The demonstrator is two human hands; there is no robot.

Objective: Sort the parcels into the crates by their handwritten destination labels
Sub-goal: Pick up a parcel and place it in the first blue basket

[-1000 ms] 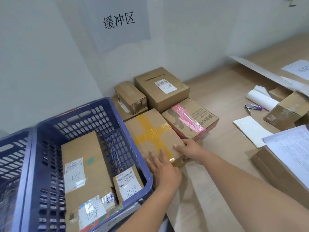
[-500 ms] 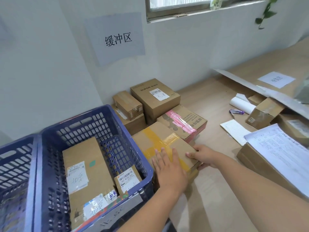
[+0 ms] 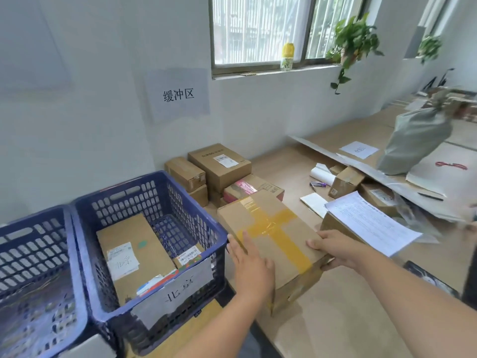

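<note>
On the wooden table [image 3: 335,319], just right of our blue crate [image 3: 154,254] | yellow-taped parcel [image 3: 273,236] lies flat | our left hand [image 3: 254,264] rests on top, fingers straight | our right hand [image 3: 335,248] grips its right edge, fingers curled.

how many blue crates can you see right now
2. One blue crate, tagged 北京, holds parcels beside the left hand. A second crate adjoins it at the left edge, cut off; others may lie out of view.
</note>
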